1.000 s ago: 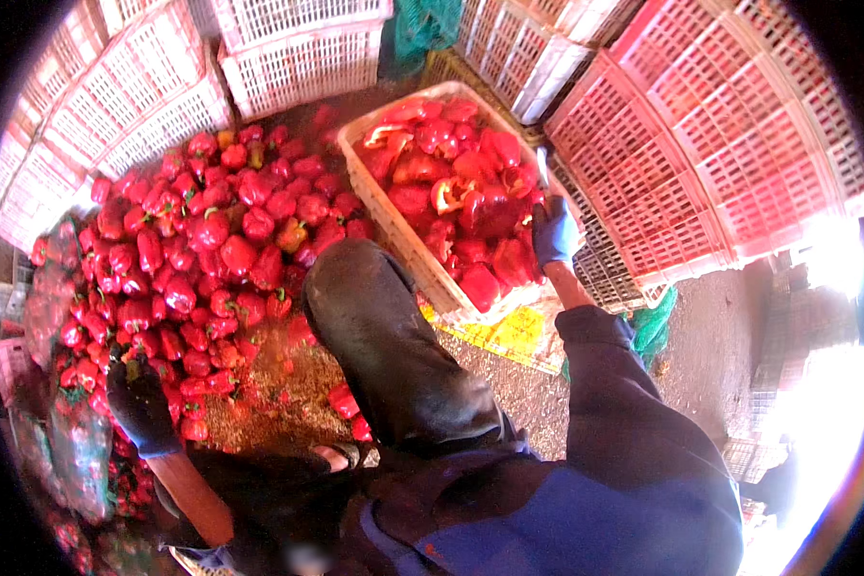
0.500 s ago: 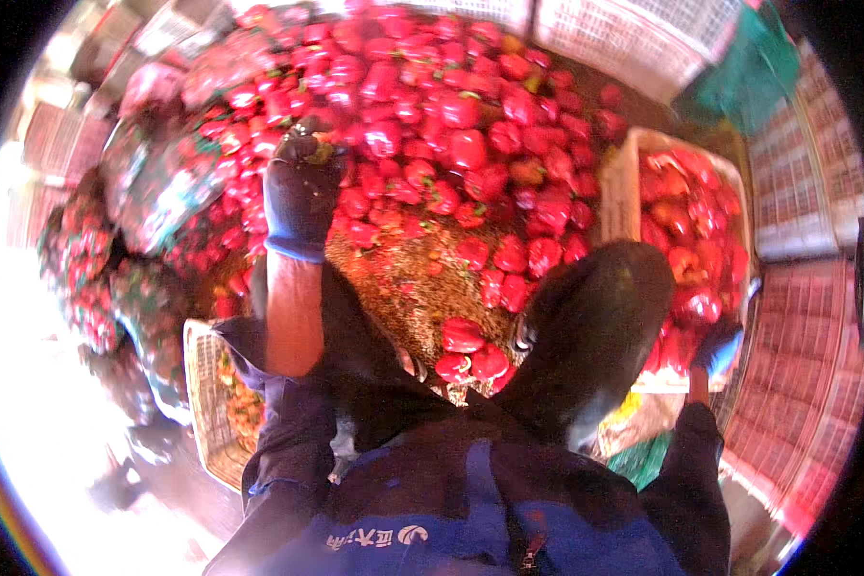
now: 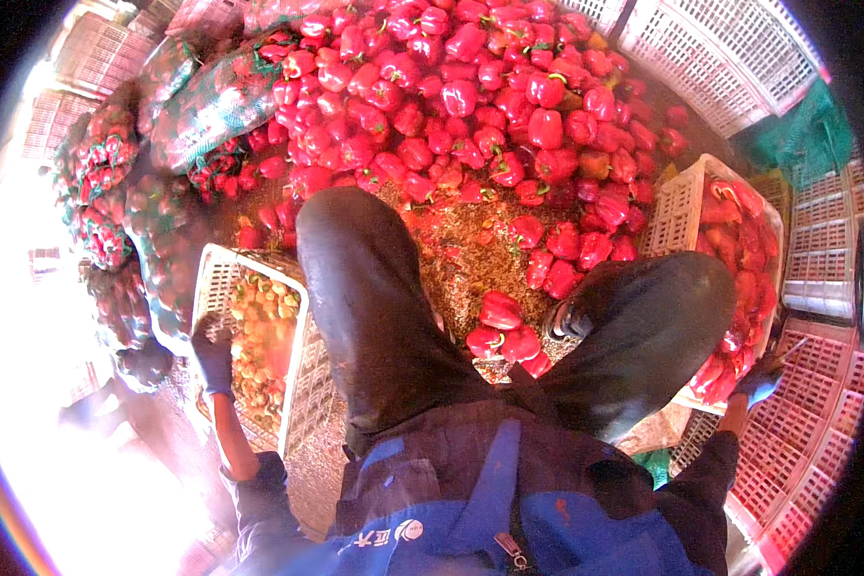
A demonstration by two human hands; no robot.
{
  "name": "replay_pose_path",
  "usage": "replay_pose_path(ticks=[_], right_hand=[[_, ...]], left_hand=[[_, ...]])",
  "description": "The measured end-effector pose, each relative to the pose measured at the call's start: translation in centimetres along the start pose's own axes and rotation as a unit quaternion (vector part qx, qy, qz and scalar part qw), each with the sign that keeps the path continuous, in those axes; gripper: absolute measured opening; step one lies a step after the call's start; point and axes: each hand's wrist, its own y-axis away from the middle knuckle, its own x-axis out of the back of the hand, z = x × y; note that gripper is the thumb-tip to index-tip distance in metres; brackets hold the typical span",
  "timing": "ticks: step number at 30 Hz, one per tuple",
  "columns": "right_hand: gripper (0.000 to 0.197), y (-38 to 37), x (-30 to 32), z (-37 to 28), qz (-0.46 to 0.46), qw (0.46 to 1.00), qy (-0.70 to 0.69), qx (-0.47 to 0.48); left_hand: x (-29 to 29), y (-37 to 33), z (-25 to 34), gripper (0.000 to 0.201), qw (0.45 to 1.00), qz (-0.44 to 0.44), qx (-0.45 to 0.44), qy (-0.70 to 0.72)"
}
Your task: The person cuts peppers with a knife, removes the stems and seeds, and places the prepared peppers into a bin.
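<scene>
My left hand (image 3: 213,353), in a dark glove with a blue cuff, is at the outer rim of a pale crate (image 3: 298,360) beside my left knee. Its fingers are too dark and blurred to read. Small yellow-orange pepper pieces (image 3: 259,331) fill that crate. My right hand (image 3: 758,381), in a blue and dark glove, is low beside the crate of red peppers (image 3: 677,206). From its closed fingers a thin, pale, knife-like tool (image 3: 789,352) sticks out. Red bell peppers (image 3: 499,312) lie in a small cluster between my feet.
A big heap of red bell peppers (image 3: 461,96) spreads ahead over a floor littered with seeds (image 3: 461,259). Full mesh sacks (image 3: 211,101) stand at the left. Stacked crates (image 3: 720,58) and green netting (image 3: 811,134) are at the right.
My left hand has come back from over the pepper heap, where it held something dark and small, to the left crate. My right hand has shifted slightly outward and down. The view has turned.
</scene>
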Motion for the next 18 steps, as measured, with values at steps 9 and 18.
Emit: replay_pose_path(ticks=[9, 18], right_hand=[[0.043, -2.4, -17.1, -39.1, -0.287, 0.915, -0.283, 0.023], [0.013, 15.9, -28.5, -48.4, -0.416, 0.725, -0.491, -0.246]], left_hand=[[-14.3, -13.3, 32.8, 0.04, 0.923, -0.15, -0.286, 0.208], [-47.7, 8.4, 27.7, 0.054, 0.61, -0.615, -0.456, -0.205]])
